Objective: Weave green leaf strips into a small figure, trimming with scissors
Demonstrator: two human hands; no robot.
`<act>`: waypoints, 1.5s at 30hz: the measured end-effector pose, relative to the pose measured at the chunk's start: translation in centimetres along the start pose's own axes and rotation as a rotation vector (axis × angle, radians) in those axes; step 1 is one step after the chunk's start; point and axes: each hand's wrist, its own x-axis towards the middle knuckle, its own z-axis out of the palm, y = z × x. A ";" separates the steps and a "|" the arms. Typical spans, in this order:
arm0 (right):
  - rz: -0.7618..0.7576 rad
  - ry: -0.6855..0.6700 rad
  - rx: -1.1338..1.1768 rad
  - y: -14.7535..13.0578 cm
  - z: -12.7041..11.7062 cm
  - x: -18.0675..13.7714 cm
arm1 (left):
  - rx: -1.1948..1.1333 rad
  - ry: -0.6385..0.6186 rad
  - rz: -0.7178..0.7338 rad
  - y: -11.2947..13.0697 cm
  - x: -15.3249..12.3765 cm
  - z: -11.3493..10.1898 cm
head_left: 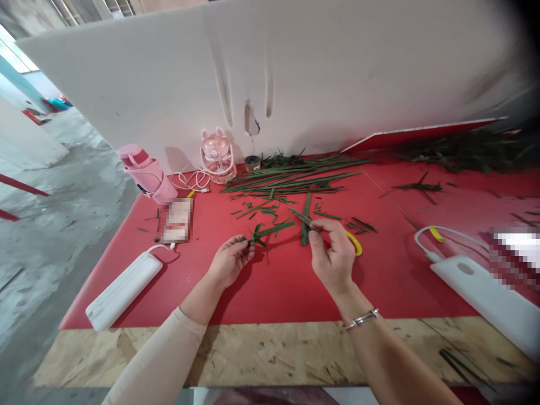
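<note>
Pinched in the fingers of my left hand (pixel 233 257) is a small folded piece of green leaf strip (pixel 257 235), with loose ends sticking out to the right. My right hand (pixel 333 250) is closed around a pair of scissors (pixel 300 216). The blades point up and left, and a yellow handle loop (pixel 355 243) shows beyond the palm. Behind the blades a broad leaf strip (pixel 305 233) lies on the red tabletop (pixel 270 298). Short leaf offcuts (pixel 268 211) are scattered just past my hands.
Long green strips (pixel 291 179) lie in a bundle at the back, beside a small round tin (pixel 252 163). A pink bottle (pixel 147 174) and a clear pink jug (pixel 217 156) stand back left. White power banks (pixel 124 289) with cables lie left and right. A white board (pixel 312 73) rises behind.
</note>
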 end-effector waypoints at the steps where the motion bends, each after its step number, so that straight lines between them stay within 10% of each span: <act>1: -0.005 -0.069 -0.013 0.0 0.0 0.0 | 0.006 -0.021 0.002 0.0 0.1 -0.2; 11: 0.045 -0.228 -0.213 0.6 -0.7 2.1 | 0.100 -0.178 0.054 -0.6 0.2 -0.5; 26: 0.179 -1.148 0.114 1.1 -1.2 1.7 | 0.161 -0.282 -0.126 0.2 0.5 -1.5; 45: -0.015 -0.962 0.168 0.1 0.2 0.4 | 0.228 -0.315 -0.082 -0.1 0.4 -1.6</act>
